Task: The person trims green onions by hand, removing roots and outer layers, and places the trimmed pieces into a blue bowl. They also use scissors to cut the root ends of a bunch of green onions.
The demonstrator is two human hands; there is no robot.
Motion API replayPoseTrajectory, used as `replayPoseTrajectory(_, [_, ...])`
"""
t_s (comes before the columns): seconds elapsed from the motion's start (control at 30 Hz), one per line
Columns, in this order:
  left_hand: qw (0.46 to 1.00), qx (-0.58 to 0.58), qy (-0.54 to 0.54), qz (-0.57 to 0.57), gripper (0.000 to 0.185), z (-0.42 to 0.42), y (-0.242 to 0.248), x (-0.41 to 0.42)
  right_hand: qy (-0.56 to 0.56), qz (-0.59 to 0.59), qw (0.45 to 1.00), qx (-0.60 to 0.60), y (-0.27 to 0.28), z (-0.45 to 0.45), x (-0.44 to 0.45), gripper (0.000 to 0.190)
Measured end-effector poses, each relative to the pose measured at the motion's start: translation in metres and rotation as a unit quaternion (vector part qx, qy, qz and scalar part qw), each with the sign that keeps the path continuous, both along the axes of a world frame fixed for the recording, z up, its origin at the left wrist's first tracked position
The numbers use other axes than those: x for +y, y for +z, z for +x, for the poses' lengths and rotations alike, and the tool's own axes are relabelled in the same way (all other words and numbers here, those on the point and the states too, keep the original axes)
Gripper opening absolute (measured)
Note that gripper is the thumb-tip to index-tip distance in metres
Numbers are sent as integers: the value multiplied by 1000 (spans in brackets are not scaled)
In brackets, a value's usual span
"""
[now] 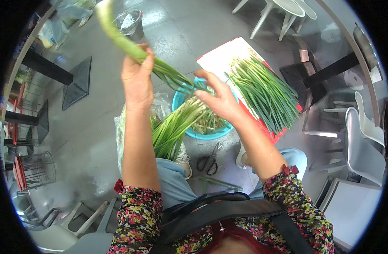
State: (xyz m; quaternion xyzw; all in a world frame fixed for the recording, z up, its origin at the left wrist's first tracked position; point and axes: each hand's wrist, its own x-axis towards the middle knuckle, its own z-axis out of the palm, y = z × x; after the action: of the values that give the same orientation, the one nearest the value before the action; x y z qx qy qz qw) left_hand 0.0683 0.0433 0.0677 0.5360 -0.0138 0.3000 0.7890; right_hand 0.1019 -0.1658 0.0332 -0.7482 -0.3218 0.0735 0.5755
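My left hand (138, 76) grips a bundle of long green stalks (127, 47) with pale ends, raised to the upper left and blurred. Its leaf tips reach down to my right hand (221, 98), whose thumb and fingers are apart around them, above a blue plastic basin (202, 137). Scraps of leaf and stalk (210, 122) lie in the basin. Another green bunch (178, 123) leans over the basin's left rim, partly behind my left forearm. To the right, a large bunch of scallion-like greens (267, 92) rests on a white and red cardboard sheet (219, 57).
Black-handled scissors (210, 162) lie on the floor between my feet. A clear plastic bag (162, 103) stands left of the basin. A lined waste bin (135, 28) is beyond. Table bases (78, 82) and white chairs (360, 146) stand around. Another person's shoe (84, 20) shows far left.
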Motion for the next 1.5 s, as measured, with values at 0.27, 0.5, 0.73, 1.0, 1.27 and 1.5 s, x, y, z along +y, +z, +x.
replayPoseTrajectory(0.27, [907, -137, -273, -291, 29, 6, -16, -6, 116, -151, 980, -56, 31, 26, 11, 45])
replayPoseTrajectory(0.5, [911, 296, -167, -234, 34, 19, -68, -62, 21, -275, 961, -1, -39, 86, -125, 46])
replayPoseTrajectory(0.73, [859, 427, -202, -195, 26, 21, -95, -96, -215, -508, 834, 8, -110, 199, -301, 56])
replayPoseTrajectory(1.0, [820, 519, -159, -179, 21, 24, -116, -111, -216, -641, 737, -16, -193, 301, -313, 51])
replayPoseTrajectory(1.27, [816, 541, -132, -155, 23, 25, -150, -79, -204, -627, 740, 135, -301, 335, -340, 60])
replayPoseTrajectory(1.5, [841, 516, -103, -125, 25, 11, -123, -66, -230, -688, 687, 52, -253, 329, -315, 54])
